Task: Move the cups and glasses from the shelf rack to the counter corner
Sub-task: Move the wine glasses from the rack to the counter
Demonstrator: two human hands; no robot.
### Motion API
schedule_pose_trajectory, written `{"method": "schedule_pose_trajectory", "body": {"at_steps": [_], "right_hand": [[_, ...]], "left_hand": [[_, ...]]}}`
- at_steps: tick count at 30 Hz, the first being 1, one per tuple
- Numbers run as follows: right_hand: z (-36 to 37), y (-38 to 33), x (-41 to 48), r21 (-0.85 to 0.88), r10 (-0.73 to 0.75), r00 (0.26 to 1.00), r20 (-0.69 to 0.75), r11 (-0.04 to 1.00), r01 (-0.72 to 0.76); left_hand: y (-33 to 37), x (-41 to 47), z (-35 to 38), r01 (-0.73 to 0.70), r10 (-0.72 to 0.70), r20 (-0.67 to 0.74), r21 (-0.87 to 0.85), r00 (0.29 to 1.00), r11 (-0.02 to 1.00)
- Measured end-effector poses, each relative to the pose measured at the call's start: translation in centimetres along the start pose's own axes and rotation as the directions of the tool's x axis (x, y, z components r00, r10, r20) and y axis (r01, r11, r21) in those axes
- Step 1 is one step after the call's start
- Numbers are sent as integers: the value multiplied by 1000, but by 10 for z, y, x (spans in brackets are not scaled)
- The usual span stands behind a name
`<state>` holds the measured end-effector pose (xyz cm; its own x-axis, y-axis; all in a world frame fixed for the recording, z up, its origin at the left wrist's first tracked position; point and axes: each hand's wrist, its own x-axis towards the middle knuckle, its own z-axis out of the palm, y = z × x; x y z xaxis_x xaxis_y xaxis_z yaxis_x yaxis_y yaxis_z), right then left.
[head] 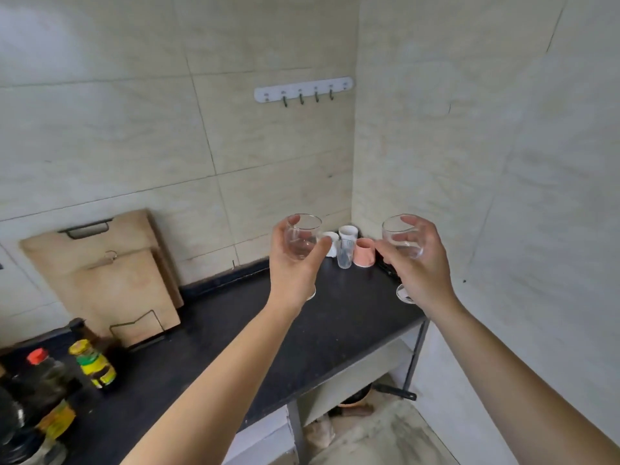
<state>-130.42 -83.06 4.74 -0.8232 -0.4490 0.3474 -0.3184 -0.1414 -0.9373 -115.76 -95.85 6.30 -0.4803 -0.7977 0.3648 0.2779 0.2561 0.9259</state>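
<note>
Above the black worktop point(235, 330), each hand held an empty stemmed glass: left hand point(295, 263) wrapped around one glass point(302, 238), right hand point(419, 266) around another point(401, 236). Pink cup point(365, 252), two white cups point(347, 231) and a clear tumbler point(345, 253) stood in the far corner.

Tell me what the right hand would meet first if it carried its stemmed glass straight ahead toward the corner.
Probably the pink cup, nearest ahead of the right hand and its glass; depth is hard to judge, so the side wall could come first.
</note>
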Motion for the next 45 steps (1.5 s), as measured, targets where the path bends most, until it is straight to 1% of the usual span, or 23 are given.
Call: {"method": "schedule_pose_trajectory", "body": {"at_steps": [3,5,8,10,13,15,20,23,26,30,34,36,38,40,43,45], "right_hand": [[-6,38,52,-6,15,999,-29,1000,-15],[-4,62,89,8,18,1000,-23,1000,-18],[3,88,146,37,18,999,34,999,-19],[10,104,182,16,23,997,79,1000,-24],[23,125,238,-9,68,985,161,998,-67],[38,135,268,-16,80,979,189,997,-78],[88,163,321,-75,29,976,217,997,-13],[116,188,347,-191,54,952,301,982,5],[149,211,372,-307,81,946,313,951,20],[191,255,394,-416,173,925,337,909,-19],[217,309,400,-498,309,876,371,862,-93],[226,337,401,-547,365,842,398,831,-101],[237,363,406,-596,386,814,433,801,-63],[250,389,413,-642,393,783,482,767,10],[265,423,421,-707,439,712,548,698,114],[273,441,424,-718,458,672,582,677,160]], "left_hand": [[-37,40,26,27,-27,34,6,999,1000],[-60,68,44,35,-36,41,28,998,999],[-86,112,71,61,-63,22,72,998,995],[-98,143,85,81,-81,-3,102,997,992],[-118,189,94,81,-75,-44,177,996,981],[-131,214,92,95,-80,-78,211,994,973],[-170,267,72,127,-90,-151,259,984,958],[-195,298,55,164,-105,-205,292,973,942],[-227,327,35,212,-146,-226,307,963,928],[-277,358,11,289,-231,-212,304,949,908],[-331,377,-2,378,-312,-229,364,922,851],[-358,383,-3,428,-358,-242,390,902,815],[-386,388,-4,465,-390,-257,420,884,779],[-412,391,-5,499,-420,-269,453,867,739],[-447,394,-3,558,-474,-297,497,829,664],[-465,396,-1,583,-501,-306,509,810,633]]}}
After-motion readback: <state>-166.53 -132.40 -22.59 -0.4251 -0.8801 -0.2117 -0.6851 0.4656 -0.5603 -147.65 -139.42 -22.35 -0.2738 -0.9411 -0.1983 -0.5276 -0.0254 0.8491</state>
